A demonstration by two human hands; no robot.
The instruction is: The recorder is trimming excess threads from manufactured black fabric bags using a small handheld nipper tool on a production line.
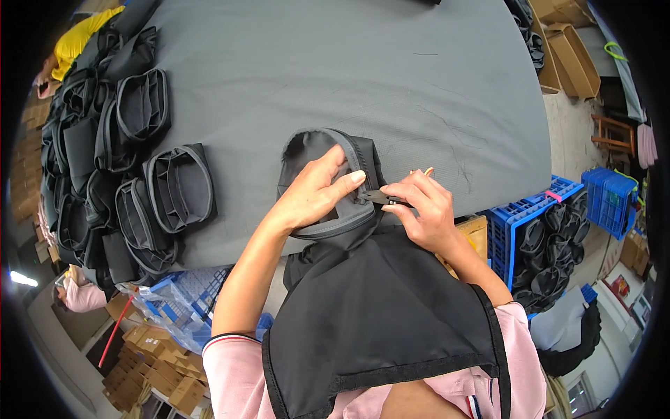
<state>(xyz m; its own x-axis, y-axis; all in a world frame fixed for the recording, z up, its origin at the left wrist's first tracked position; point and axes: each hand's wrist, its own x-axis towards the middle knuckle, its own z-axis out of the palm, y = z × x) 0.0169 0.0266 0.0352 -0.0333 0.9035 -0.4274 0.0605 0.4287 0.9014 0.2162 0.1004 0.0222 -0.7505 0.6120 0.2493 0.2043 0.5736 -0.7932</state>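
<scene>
1. Black pouch [335,228]: at the near edge of the grey-covered table [279,84], about mid-width. Mouth open toward me, zipper track along the rim.
2. My left hand [314,192]: over the pouch mouth, fingers reaching inside, thumb lying by the right wall. Some fingers are hidden; can't tell whether they're clamped on the fabric.
3. My right hand [427,209]: clamped on small dark metal snips [375,197], thumb against fingers. Tip sits at the pouch's right wall, just by my left thumb; can't tell if the blades are together.
4. My black apron [391,307]: just off the table's near edge, over my pink shirt [234,373].
5. Loose threads [453,129]: scattered on the table's right half.
6. Pouch pile [80,146]: heaped along the table's left side, several mouths open with inner dividers showing.
7. Blue crate [497,244]: off the table's near right corner, packed with black pouches [548,251]. Another blue crate [606,202] farther right.
8. Open cardboard boxes [571,59]: past the table's far right side. Wooden stool [614,134] beyond its right edge.
9. Stacked cartons [167,377]: out past the table's near left corner.
10. Person in yellow [84,42]: at the table's far left.
</scene>
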